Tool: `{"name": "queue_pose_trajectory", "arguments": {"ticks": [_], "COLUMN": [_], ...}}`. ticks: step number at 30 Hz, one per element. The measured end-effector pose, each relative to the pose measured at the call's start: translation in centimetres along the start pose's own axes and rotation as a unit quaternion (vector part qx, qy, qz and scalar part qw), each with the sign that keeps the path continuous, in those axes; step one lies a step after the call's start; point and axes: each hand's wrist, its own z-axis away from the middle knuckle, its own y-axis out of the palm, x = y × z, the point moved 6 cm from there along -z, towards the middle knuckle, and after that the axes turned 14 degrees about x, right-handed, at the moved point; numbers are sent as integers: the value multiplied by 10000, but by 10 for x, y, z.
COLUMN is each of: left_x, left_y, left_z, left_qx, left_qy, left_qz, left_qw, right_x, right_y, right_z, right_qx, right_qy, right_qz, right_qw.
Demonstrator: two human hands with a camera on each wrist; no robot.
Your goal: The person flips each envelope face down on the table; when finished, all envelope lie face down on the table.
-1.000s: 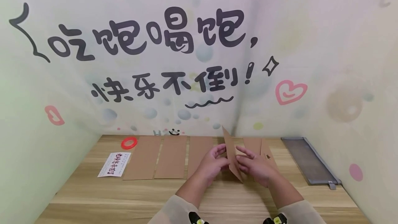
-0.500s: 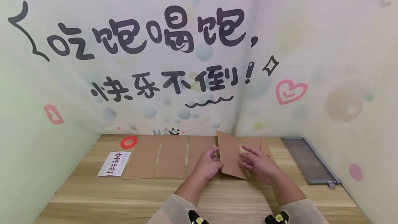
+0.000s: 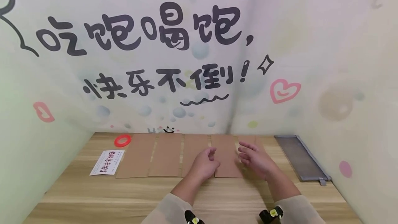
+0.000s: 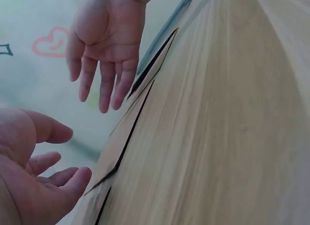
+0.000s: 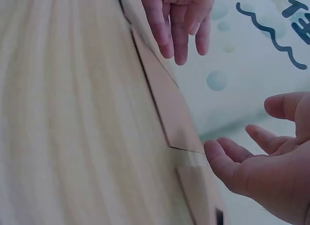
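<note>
Flat brown kraft-paper rectangles lie in a row along the back of the wooden table. My left hand (image 3: 203,165) is above the seam between the third rectangle (image 3: 193,148) and the fourth rectangle (image 3: 226,153), fingers loosely bent and holding nothing. My right hand (image 3: 256,160) hovers at the fourth one's right edge, fingers spread, partly covering the rightmost brown paper (image 3: 247,139). In the left wrist view the left palm (image 4: 34,174) faces the right hand (image 4: 106,45), with a gap between them. The right wrist view shows the right hand (image 5: 271,162) clear of the paper too.
Two more brown rectangles (image 3: 135,156) lie farther left. A red ring (image 3: 122,140) and a white card with red writing (image 3: 107,162) are at the left end. A grey mesh pouch (image 3: 301,158) lies at the right. A printed fabric wall stands close behind.
The fourth brown rectangle was standing upright between both hands, then tipped over to the left hand's side and now lies flat in the row. Both hands have let go; the view has shifted slightly.
</note>
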Motion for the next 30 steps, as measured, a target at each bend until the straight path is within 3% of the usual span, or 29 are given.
{"name": "queue_pose_trajectory", "arguments": {"ticks": [5,12,20,30], "left_x": [-12,-25,-43,-52], "left_y": [19,53,77,88], "left_z": [-1,-12,-35,-48], "left_qx": [273,490,484,582], "left_qy": [337,324,12,-461], "left_qz": [689,1278,1202,995], "left_qw": [9967,9901,9916,9923], "right_x": [9,11,14,6], "right_y": [-10,-49,-89,-117], "right_z": [9,26,30,22], "right_qx": [-241,-494,-575,-626], "right_qy": [-13,200,473,878], "right_qz": [180,1088,1689,2034], "right_qw": [9995,9926,9828,9731]}}
